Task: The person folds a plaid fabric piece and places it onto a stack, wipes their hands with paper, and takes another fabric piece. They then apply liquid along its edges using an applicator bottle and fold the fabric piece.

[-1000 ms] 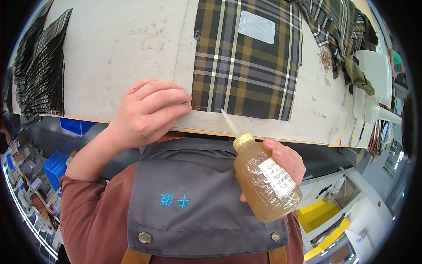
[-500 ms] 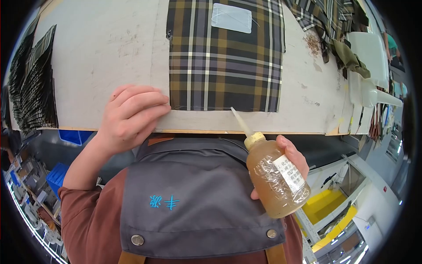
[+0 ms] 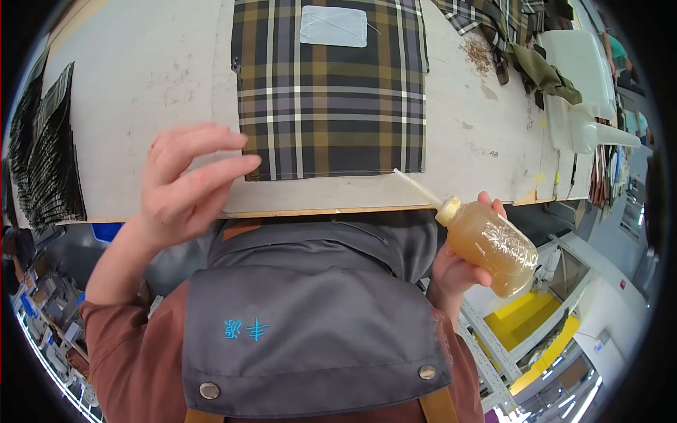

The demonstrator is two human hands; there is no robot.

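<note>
A plaid fabric panel [image 3: 331, 113] in black, brown, grey and white lies flat on the table, with a pale translucent patch [image 3: 333, 27] near its far end. At its near left corner, my left hand [image 3: 187, 176] hovers or rests lightly, fingers apart; I cannot tell whether they touch the cloth. My right hand [image 3: 455, 271] is wrapped round a squeeze bottle [image 3: 490, 247] of amber liquid, tilted below the table edge. Its long thin nozzle points up and left, the tip at the panel's near edge towards the right corner.
A stack of dark pleated-looking cloth pieces [image 3: 46, 148] stands at the table's left. To the right are crumpled plaid scraps [image 3: 493, 25], an olive cloth [image 3: 543, 74] and a white plastic container [image 3: 582, 70]. The wooden table edge [image 3: 317, 213] runs close to my apron.
The nozzle tip has slid right along the panel's near edge, and the bottle has swung right and turned, hiding its label. My left hand's fingers have spread. The view has shifted.
</note>
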